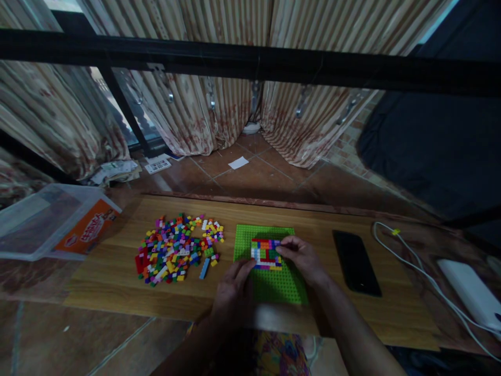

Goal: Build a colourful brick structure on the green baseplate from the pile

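Note:
A green baseplate [282, 287] lies on the wooden board [117, 271] in front of me. On its middle sits a small patch of joined coloured bricks [265, 253]. My right hand [303, 257] rests on the right edge of that patch, fingertips pressing on the bricks at its upper right. My left hand [233, 292] lies at the plate's lower left edge, fingers touching the plate beside the patch. A pile of loose coloured bricks [176, 248] is spread to the left of the plate. A single blue brick [204, 268] lies between pile and plate.
A black phone [356, 261] lies flat right of the plate. A white cable [415, 266] runs to a white power bank [472, 292] at far right. A clear plastic box [50, 222] stands at left. Tiled floor, curtains and a black bar lie beyond.

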A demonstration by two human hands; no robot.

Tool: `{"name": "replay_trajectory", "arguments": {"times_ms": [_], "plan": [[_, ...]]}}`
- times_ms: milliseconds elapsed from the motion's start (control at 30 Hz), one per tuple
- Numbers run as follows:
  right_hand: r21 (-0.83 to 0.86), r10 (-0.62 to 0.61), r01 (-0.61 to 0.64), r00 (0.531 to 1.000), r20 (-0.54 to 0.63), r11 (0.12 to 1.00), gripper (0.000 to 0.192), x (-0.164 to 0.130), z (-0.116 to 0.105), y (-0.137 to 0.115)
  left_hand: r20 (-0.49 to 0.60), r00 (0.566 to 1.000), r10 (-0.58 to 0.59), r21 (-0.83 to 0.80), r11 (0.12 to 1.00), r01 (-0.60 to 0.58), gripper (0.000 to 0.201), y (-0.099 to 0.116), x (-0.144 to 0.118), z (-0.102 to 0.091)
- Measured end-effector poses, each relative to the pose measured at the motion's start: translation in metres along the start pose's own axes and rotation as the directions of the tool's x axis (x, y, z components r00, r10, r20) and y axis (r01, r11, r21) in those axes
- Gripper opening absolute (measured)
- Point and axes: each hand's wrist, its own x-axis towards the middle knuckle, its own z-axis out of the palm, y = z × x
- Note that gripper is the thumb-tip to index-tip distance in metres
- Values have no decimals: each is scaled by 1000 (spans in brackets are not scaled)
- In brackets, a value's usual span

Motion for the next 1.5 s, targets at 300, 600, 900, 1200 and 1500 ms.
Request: {"name": "replay_trajectory", "arguments": {"times_ms": [300, 600, 900, 1200, 1500], "plan": [[-124, 33, -35, 999, -20, 992, 42, 1, 0, -3, 6, 1000, -17, -4, 1000, 17, 47, 0, 0, 1], [-180, -4, -6, 998, -55, 984, 43, 3, 1, 1, 15, 999, -40, -16, 999, 41, 45, 2, 1, -1], [-225, -82, 62, 994, -79, 972, 42, -3, 2, -3, 5, 999, -48, -16, 999, 48, 46, -2, 0, 1], [-274, -89, 21, 967, -240, 961, 47, -48, -2, 9, 20, 1000, 22, -97, 995, -20, 51, -1, 2, -4], [-357, -140, 53, 965, -221, 932, 47, -85, 12, 30, 116, 990, 83, -89, 993, -73, 67, 2, 5, -7]]}}
